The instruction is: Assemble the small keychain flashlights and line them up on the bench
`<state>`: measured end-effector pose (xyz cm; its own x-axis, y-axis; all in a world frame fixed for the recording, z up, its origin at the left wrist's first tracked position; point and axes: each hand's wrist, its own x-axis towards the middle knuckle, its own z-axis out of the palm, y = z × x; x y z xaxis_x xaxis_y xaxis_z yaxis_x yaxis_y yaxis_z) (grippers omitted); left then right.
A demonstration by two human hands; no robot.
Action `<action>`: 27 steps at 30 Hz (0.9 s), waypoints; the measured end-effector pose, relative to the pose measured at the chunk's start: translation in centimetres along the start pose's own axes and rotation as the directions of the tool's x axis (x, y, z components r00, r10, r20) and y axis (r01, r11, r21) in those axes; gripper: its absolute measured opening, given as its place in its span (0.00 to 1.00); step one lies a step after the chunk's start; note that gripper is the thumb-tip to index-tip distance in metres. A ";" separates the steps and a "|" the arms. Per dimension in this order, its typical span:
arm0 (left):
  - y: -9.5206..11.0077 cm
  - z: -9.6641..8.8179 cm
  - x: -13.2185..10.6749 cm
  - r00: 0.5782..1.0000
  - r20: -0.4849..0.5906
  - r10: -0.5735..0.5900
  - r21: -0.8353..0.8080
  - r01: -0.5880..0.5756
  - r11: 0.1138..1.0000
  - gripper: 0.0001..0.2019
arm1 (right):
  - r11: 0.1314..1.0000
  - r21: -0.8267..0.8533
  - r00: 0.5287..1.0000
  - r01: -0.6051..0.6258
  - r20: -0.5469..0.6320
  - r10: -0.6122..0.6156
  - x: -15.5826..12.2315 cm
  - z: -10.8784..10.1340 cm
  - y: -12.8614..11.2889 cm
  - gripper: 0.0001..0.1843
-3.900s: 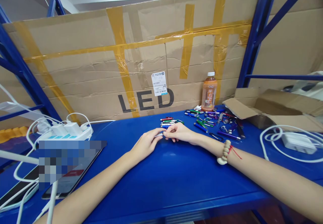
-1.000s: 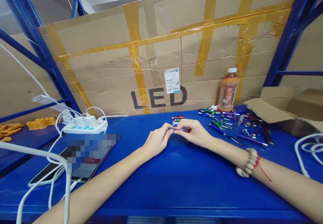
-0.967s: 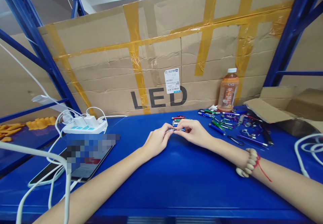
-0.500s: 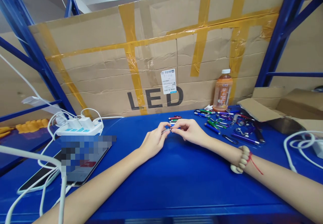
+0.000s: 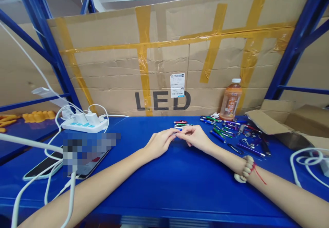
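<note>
Where the blue table point(image 5: 164, 190) runs off to the left, a white power strip point(image 5: 81, 126) and a tablet point(image 5: 84, 157) sit among loose cables, well apart from the hands. Bare table lies open between them and the near edge. The left hand point(image 5: 159, 144) and right hand point(image 5: 194, 137) rest on the surface, fingertips meeting and pinched on a small pen light point(image 5: 176, 136) that the fingers mostly hide. Just behind lies a short row of pen lights point(image 5: 181, 124). To the right are a loose pile of pen lights point(image 5: 232, 132), an orange bottle point(image 5: 230, 99) and an open cardboard box point(image 5: 285, 127). Half a second ago the hands were raised slightly and the light showed more clearly.
</note>
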<state>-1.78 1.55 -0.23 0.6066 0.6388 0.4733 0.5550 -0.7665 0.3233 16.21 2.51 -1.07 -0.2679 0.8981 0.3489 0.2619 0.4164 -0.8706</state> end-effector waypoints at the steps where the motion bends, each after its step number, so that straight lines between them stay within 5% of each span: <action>1: 0.0 0.0 0.0 1.000 0.001 -0.009 0.001 0.009 1.000 0.12 | 1.000 -0.005 1.000 -0.004 0.003 0.004 0.0 0.0 0.0 0.18; 5: -0.1 0.0 0.0 0.999 -0.006 -0.053 0.023 0.053 0.998 0.12 | 1.000 -0.023 0.996 0.011 -0.091 -0.013 -0.1 0.1 -0.4 0.19; 8: -0.3 0.0 0.1 0.996 -0.015 -0.089 0.013 0.089 0.996 0.12 | 0.986 -0.095 0.980 0.134 -0.135 -0.146 -0.1 0.0 -0.7 0.21; 12: -0.4 0.0 0.2 0.993 -0.003 -0.121 -0.001 0.121 0.993 0.12 | 0.935 -0.206 0.949 0.288 -0.072 -0.308 0.1 -0.1 -0.3 0.17; 18: -0.4 0.0 0.2 0.992 0.037 -0.117 0.022 0.116 0.993 0.12 | 0.934 -0.152 0.939 0.323 -0.074 -0.336 0.3 -0.3 0.5 0.12; 27: -0.5 0.0 0.3 0.985 0.146 -0.092 0.028 0.089 0.996 0.12 | 0.860 -0.256 0.897 0.441 0.082 -0.435 0.3 -1.2 0.8 0.08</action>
<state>-1.90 2.14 -0.29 0.6299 0.7093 0.3164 0.6221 -0.7047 0.3412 17.42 3.30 -1.29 -0.4301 0.6126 0.6631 0.3449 0.7903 -0.5065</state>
